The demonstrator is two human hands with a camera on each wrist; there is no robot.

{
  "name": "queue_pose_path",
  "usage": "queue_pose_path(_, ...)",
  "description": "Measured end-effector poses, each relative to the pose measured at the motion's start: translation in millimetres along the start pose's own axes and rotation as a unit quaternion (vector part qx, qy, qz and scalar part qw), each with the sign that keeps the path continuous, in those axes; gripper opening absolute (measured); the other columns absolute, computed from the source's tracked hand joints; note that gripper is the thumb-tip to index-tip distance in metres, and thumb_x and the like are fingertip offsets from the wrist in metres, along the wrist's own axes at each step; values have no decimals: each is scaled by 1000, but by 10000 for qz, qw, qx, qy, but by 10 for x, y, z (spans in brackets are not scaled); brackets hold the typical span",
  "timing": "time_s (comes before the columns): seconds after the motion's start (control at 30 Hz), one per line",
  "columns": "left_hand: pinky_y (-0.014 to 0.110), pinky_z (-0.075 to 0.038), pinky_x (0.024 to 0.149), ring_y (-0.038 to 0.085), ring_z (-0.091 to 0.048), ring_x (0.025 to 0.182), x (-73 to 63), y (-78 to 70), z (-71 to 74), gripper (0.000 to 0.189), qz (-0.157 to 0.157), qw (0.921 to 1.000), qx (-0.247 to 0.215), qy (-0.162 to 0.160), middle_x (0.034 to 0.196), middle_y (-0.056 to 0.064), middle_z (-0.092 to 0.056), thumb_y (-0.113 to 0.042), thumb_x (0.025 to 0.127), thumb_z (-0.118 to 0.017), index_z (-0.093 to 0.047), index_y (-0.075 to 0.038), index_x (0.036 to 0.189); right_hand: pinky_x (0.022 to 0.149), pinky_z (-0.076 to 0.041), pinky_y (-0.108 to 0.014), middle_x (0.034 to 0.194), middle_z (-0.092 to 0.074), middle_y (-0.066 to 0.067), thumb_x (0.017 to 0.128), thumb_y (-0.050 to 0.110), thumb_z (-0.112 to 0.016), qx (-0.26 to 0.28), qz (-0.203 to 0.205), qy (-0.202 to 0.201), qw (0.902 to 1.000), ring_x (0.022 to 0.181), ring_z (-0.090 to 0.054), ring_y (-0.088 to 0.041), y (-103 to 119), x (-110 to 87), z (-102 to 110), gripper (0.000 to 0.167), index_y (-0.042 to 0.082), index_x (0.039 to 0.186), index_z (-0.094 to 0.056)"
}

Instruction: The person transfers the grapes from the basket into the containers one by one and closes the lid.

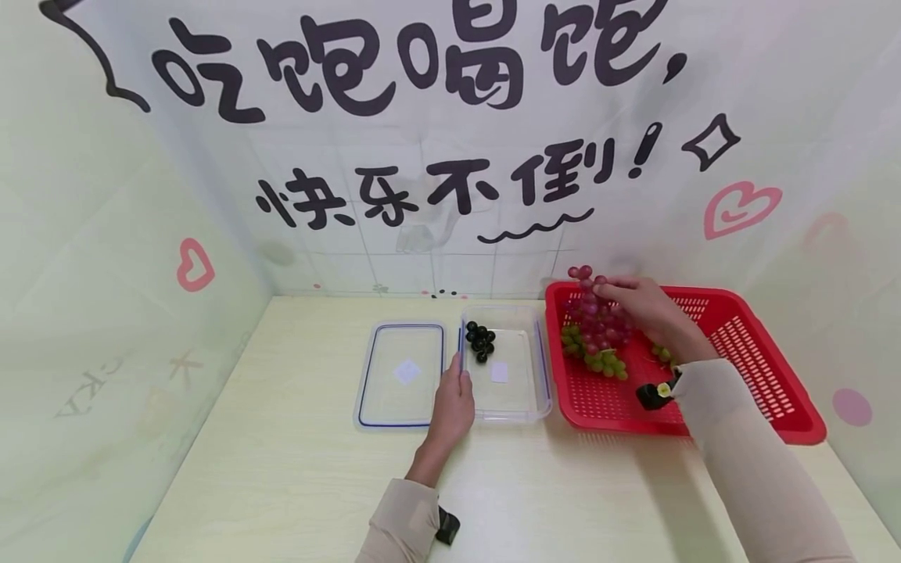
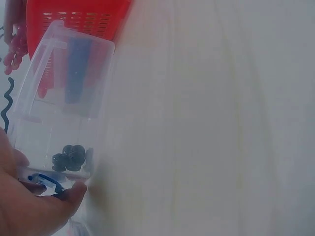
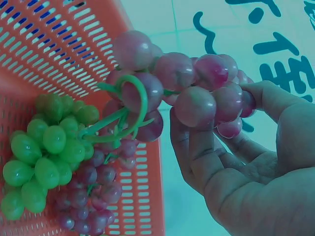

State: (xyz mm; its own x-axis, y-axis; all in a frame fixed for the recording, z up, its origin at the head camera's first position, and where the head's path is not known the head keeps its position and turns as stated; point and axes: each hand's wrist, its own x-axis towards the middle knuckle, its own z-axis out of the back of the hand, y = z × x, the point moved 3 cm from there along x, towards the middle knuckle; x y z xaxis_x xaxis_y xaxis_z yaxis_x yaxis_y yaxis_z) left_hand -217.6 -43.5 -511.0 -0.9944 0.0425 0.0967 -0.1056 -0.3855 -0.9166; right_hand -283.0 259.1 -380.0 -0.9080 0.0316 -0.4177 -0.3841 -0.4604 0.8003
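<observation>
My left hand (image 1: 454,403) grips the left wall of a clear plastic box (image 1: 517,352), its thumb and fingers on either side of the rim. Inside that box, a small bunch of black grapes (image 1: 482,342) lies near the far left corner. Over the left part of a red basket (image 1: 580,418), my right hand (image 1: 651,309) holds a bunch of red grapes (image 3: 174,71) between thumb and fingers, its green stem hanging out. Below it in the basket are green grapes (image 3: 47,152) and another, darker red bunch (image 3: 81,206).
A clear lid with a blue seal (image 1: 401,391) lies flat on the table (image 1: 296,469), left of the box. The basket stands close to the box's right side. Behind everything hangs a white printed cloth (image 1: 394,156).
</observation>
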Motion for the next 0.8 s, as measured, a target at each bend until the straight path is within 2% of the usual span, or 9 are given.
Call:
queue_pose_path(0.1, 61, -38, 108, 49, -44, 130, 5, 8, -5, 50, -63, 10000, 54, -33, 138, 36, -45, -18, 109, -30, -27, 11, 151, 88, -57, -34, 142, -48, -15, 91, 50, -67, 41, 58, -5, 10000, 123, -49, -32, 44, -13, -23, 76, 14, 152, -41)
queue_pose_path(0.33, 57, -38, 110, 45, -46, 130, 18, 35, -11, 50, 167, 9998, -36, 53, 140, 33, -46, -14, 108, -33, -25, 7, 153, 87, -57, -31, 143, -49, -14, 92, 47, -67, 343, 61, 143, 9993, 124, -49, -30, 146, -54, -108, 72, 15, 152, -42)
queue_pose_path(0.63, 56, -37, 111, 44, -46, 131, 0, 23, -2, 50, 136, 9998, -95, 98, 141, 33, -45, -13, 108, -33, -24, 7, 153, 95, -54, -31, 143, -48, -13, 96, 43, -63, 809, 324, 341, 9956, 125, -50, -28, 287, -103, -278, 64, 11, 149, -45)
queue_pose_path(0.8, 56, -38, 111, 44, -46, 130, 5, 17, 2, 50, 117, 9999, -82, 71, 141, 33, -45, -13, 108, -33, -24, 7, 153, 91, -55, -27, 137, -53, -14, 99, 42, -58, 773, 442, 349, 9954, 119, -54, -26, 356, -75, -414, 57, 8, 145, -49)
